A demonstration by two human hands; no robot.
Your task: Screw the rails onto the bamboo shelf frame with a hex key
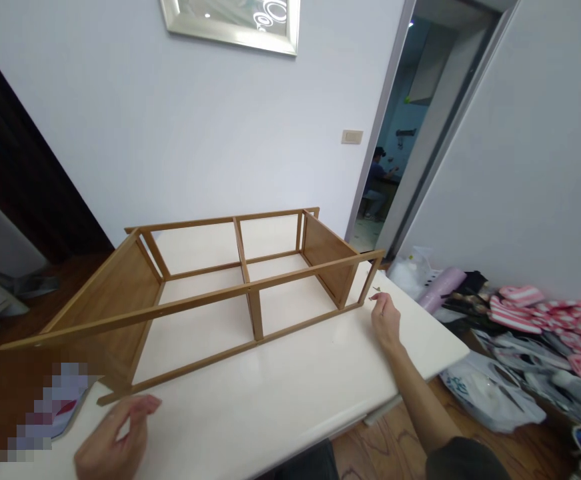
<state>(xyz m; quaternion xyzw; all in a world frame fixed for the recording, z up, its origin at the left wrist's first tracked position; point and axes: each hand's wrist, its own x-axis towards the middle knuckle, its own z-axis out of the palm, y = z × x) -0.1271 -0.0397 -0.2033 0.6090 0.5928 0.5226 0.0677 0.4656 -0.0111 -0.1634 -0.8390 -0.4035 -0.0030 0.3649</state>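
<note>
A brown wooden shelf frame (253, 288) lies on its side on a white table (270, 387), with thin rails and a solid panel near each end. My left hand (117, 433) is in front of its near left corner, fingers curled and pinched together; whatever they hold, if anything, is hidden. To the right of the frame, my right hand (385, 319) is just above the tabletop. Its thumb and fingers are closed in a pinch, and what is between them is too small to name. Small metal pieces (377, 289) lie just beyond that hand.
A blurred-out flat item (65, 407) is at the table's left end. Right of the table, plastic bags (490, 393) and striped pink cloth (565, 327) are piled on the floor. A wall is behind the table, and a person (377, 183) sits beyond the doorway.
</note>
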